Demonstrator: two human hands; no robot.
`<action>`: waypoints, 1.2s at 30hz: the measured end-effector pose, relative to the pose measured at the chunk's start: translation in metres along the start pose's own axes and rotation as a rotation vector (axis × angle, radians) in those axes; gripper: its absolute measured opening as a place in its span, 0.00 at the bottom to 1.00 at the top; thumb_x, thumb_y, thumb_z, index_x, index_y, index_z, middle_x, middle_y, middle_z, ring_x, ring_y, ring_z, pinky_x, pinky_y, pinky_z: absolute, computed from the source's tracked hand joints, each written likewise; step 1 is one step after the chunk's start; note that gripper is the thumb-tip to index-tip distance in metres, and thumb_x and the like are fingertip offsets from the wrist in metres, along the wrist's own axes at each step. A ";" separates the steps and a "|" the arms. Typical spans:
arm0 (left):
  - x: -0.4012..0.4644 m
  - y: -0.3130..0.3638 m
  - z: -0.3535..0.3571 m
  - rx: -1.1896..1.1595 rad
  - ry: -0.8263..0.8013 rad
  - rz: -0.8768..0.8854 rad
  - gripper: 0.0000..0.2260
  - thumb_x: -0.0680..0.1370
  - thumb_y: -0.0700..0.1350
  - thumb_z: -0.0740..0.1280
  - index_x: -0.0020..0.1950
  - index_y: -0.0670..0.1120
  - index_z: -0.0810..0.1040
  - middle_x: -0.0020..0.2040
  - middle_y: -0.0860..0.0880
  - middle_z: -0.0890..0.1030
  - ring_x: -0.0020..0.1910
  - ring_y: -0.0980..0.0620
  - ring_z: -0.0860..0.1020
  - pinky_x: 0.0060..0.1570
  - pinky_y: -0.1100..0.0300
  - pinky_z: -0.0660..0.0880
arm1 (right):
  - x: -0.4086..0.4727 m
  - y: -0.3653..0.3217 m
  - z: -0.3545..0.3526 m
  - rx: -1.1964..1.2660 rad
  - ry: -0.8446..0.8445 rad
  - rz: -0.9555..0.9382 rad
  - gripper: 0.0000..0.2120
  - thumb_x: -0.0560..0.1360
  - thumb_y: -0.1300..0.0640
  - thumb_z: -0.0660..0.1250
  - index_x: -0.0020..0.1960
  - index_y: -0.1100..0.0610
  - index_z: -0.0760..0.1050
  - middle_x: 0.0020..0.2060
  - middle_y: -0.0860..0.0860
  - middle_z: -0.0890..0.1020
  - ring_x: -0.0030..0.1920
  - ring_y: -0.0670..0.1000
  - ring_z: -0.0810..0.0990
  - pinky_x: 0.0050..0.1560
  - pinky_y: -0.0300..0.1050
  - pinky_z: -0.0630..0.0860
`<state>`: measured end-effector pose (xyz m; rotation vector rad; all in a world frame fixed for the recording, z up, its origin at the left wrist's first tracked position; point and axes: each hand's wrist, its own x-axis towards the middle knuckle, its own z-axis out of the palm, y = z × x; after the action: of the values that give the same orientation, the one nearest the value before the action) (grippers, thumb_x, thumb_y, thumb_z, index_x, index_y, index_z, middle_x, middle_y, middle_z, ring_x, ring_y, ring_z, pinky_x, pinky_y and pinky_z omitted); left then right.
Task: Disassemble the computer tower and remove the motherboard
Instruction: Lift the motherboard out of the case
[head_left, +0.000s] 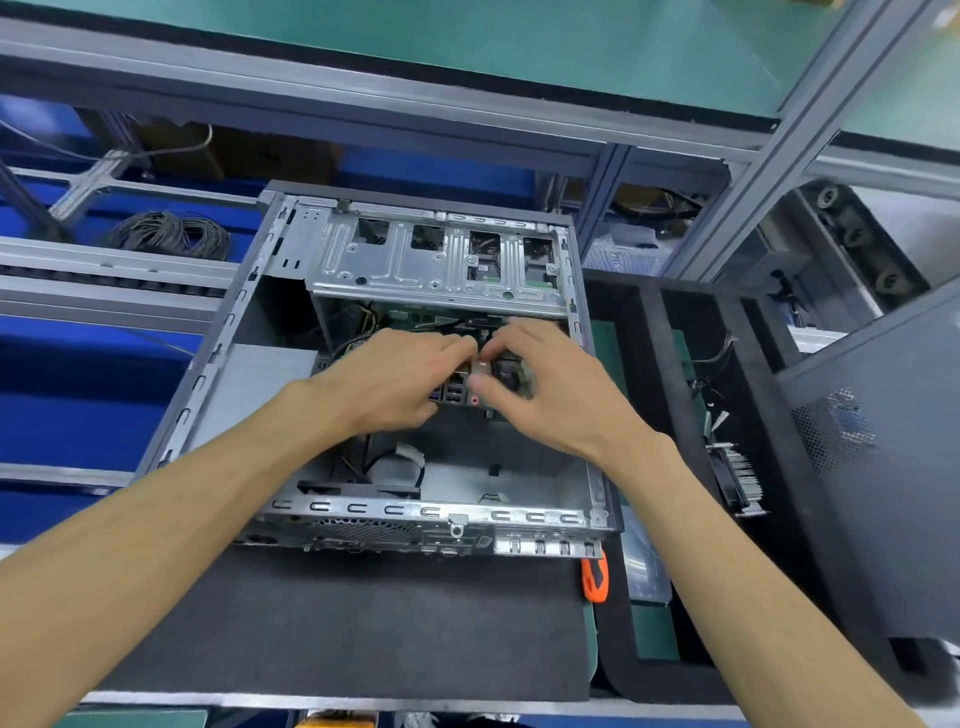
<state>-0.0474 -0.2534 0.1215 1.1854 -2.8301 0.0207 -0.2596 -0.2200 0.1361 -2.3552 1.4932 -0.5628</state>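
Dark foam matting covers the table (363, 623), which stands in a workshop framed by grey aluminium rails, with blue panels to the left and a green shelf above. On the mat lies the computer tower (426, 364), on its side and open at the top. Its side panel (872, 467) leans off to the right, so the case is judged already opened. A finned cooler with a fan (737, 483) lies on the mat just right of the tower, probably taken out of it, and an orange-handled screwdriver (595, 579) rests by the tower's near corner.

Both hands are inside the case. The left hand (395, 379) and right hand (545, 384) meet over the motherboard (462, 387), whose port block shows between them. The fingers (457, 348) of both hands are curled and pinched on something small there, but blur hides exactly what. The board appears to sit in the case, so lifting it out is what remains. The metal drive cage (436, 260) is in place at the far end.
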 end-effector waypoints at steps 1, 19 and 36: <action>0.001 -0.002 -0.001 -0.012 -0.011 -0.002 0.19 0.71 0.44 0.70 0.59 0.48 0.67 0.47 0.51 0.77 0.43 0.48 0.77 0.36 0.52 0.73 | -0.003 -0.001 0.000 -0.031 -0.037 -0.022 0.22 0.77 0.34 0.62 0.60 0.48 0.76 0.57 0.43 0.79 0.61 0.44 0.73 0.60 0.41 0.71; -0.006 0.002 -0.015 -0.055 0.007 0.032 0.19 0.70 0.40 0.70 0.58 0.46 0.68 0.49 0.50 0.75 0.43 0.47 0.75 0.39 0.51 0.73 | -0.010 0.002 -0.001 -0.133 -0.040 -0.066 0.17 0.72 0.48 0.75 0.58 0.52 0.77 0.57 0.47 0.78 0.64 0.51 0.71 0.71 0.50 0.63; -0.005 -0.036 -0.034 -0.007 0.156 -0.015 0.22 0.68 0.43 0.73 0.59 0.49 0.69 0.50 0.51 0.77 0.45 0.51 0.75 0.36 0.58 0.67 | 0.007 -0.019 0.001 -0.025 0.177 -0.065 0.07 0.75 0.57 0.73 0.51 0.54 0.77 0.47 0.47 0.80 0.51 0.51 0.75 0.50 0.48 0.72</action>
<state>-0.0163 -0.2734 0.1549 1.1501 -2.6843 0.0985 -0.2410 -0.2182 0.1448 -2.4351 1.5079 -0.7921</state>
